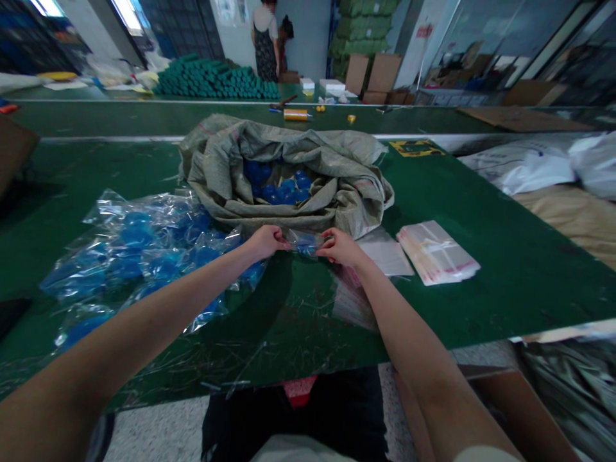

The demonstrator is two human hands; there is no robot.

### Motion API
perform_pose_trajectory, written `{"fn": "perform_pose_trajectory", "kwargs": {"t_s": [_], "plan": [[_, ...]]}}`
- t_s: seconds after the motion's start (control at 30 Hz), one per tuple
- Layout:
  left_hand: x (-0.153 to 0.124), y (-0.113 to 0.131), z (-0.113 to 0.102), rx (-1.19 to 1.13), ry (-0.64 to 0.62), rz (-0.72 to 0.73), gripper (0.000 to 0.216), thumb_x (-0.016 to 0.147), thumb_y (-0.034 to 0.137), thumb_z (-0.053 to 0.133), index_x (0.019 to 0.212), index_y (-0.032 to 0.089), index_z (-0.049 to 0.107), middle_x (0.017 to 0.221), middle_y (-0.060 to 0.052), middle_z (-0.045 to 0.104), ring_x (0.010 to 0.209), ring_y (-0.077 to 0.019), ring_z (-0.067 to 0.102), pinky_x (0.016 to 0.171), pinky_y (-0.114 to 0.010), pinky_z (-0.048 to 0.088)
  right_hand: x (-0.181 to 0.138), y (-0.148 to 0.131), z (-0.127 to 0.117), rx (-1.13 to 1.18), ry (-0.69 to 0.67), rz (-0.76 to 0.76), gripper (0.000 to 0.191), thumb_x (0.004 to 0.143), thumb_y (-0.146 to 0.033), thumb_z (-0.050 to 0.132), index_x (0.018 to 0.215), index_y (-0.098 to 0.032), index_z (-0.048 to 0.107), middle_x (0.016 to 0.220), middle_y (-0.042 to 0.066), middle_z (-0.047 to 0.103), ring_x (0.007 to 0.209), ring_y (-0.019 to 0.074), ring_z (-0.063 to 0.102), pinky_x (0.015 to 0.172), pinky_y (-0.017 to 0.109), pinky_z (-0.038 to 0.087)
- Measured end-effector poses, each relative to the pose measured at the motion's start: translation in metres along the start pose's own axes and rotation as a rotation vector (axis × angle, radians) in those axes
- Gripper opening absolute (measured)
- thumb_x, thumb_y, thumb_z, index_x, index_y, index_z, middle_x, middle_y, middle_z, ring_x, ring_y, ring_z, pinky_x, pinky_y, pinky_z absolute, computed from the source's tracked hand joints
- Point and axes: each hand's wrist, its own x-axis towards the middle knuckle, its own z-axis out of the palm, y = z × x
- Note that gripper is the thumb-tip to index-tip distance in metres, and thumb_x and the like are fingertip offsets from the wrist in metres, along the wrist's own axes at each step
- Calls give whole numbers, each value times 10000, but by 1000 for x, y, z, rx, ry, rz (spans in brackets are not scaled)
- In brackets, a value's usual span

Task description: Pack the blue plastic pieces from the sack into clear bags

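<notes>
My left hand (265,241) and my right hand (341,247) both pinch a small clear plastic bag (307,242) with a blue item inside, held just above the green table (481,282). Right behind it lies an open grey woven sack (226,170) with several blue round pieces (282,185) inside. To my left spreads a pile of clear bags holding blue pieces (139,250). A stack of flat clear bags (436,253) lies to the right of my right hand.
A person (264,38) stands at the far end beside a heap of green rolls (212,80). Tape and small items (296,114) lie on the far table. White sacks (534,167) and cardboard boxes (375,74) stand on the right.
</notes>
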Motion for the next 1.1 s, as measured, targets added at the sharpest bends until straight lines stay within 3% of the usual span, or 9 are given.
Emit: {"fn": "perform_pose_trajectory", "kwargs": {"t_s": [0.2,0.3,0.43,0.63,0.87,0.93,1.1], "plan": [[-7,7,1,-41,-41,-7,377,567,137,735,596,195,364,589,45,573,616,-123,561,617,-246,427,-2,-5,-4,42,8,77,426,729,-118,762,1059,-154,494,744,-12,701,395,48,483,333,173,327],[-13,13,0,-30,-46,-49,380,594,138,752,620,193,377,606,49,577,518,-83,476,536,-217,365,-5,-9,-5,28,2,105,472,749,-159,766,1139,-128,501,781,26,726,402,58,504,323,184,323],[-18,20,-3,4,-59,-129,376,608,151,776,669,198,408,667,36,633,434,-54,361,444,-215,262,-5,-6,-11,-48,43,87,469,779,-243,763,1162,-88,543,679,30,715,352,61,470,317,194,309],[-21,27,-3,-25,-98,-166,425,571,154,810,679,204,402,730,15,697,426,-59,392,415,-213,230,-3,-2,-13,78,-8,92,530,752,-201,779,1210,-106,530,1076,138,738,446,69,575,329,191,366],[-17,26,2,-176,-37,-124,512,540,129,824,607,196,321,671,-3,689,477,-68,503,421,-177,243,-5,-11,-3,148,-39,144,729,767,-152,751,1389,-90,377,1131,163,718,448,62,573,336,179,380],[-18,27,2,-222,-19,-113,524,535,159,830,610,200,313,688,-4,693,473,-66,504,396,-177,206,-6,-14,-2,194,-59,155,731,763,-175,757,1388,-92,386,1084,137,731,446,59,570,328,173,362],[-24,35,0,-259,18,-83,525,575,236,808,626,209,287,710,16,689,411,-34,405,367,-199,146,-9,-19,5,242,-63,84,583,741,-231,773,1264,-120,540,738,-2,709,404,48,509,313,157,282]]}}
